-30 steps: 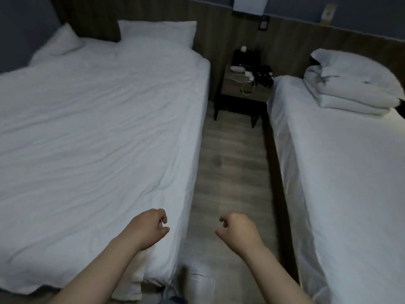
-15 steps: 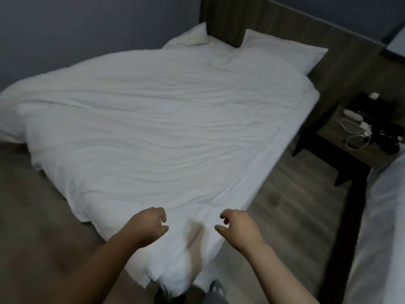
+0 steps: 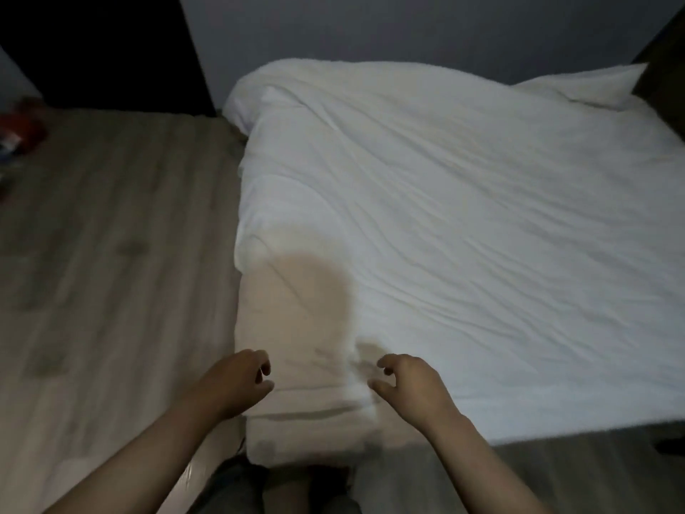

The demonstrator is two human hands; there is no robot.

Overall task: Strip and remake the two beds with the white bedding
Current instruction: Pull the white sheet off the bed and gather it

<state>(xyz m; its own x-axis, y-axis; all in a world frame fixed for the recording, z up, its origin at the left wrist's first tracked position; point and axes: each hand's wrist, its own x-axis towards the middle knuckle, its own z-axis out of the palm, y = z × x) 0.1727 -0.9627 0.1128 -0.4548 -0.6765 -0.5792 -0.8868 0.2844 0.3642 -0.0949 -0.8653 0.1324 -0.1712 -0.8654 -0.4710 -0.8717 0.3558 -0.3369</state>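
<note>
Two hands: left hand (image 3: 237,383), right hand (image 3: 413,389); one white duvet (image 3: 463,224); one pillow (image 3: 589,85); one blurred red object (image 3: 23,124) on floor (image 3: 111,261).

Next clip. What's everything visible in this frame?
duvet: one, white, wrinkled, covering the bed
pillow: one, white, far end of the bed, upper right
headboard: one, dark, top right corner
floor: one, grey-brown wood look, left and bottom right
wall: one, grey, behind the bed
red object: one, blurred, on the floor, far left
left grip: one bare hand, loosely curled, empty, at the duvet's near corner
right grip: one bare hand, loosely curled, empty, over the duvet's near edge
</note>
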